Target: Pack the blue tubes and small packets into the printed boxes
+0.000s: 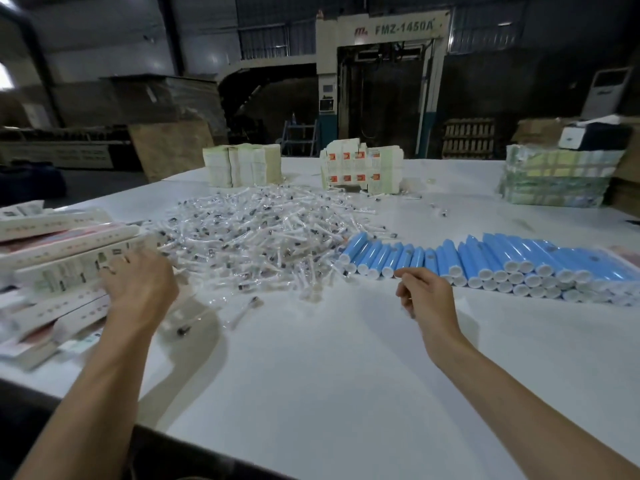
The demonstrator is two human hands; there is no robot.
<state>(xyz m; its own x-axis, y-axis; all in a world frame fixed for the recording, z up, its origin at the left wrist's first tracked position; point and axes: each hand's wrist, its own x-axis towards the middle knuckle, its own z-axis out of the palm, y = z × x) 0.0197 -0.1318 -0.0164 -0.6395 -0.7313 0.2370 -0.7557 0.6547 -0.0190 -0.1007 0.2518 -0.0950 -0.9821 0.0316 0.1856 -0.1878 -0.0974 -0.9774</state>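
A wide white surface [329, 358] in a dim warehouse carries the work, with a heap of small packets [249, 237] at its middle. Left of the heap, the left hand [138, 285] rests on the stacked printed boxes [69, 268], its grip spread and holding nothing. Right of the heap, the right hand [426, 296] hangs with a loosely curled, empty grip just before the blue tubes [485, 258]. Their white caps face it, their long axes run away from the person, and this hand is much the nearer.

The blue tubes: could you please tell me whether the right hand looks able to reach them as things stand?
Probably yes. The right hand hovers just short of the near caps of the blue tubes, apparently holding nothing, and only a strip of the white table lies between them; nothing blocks the way.
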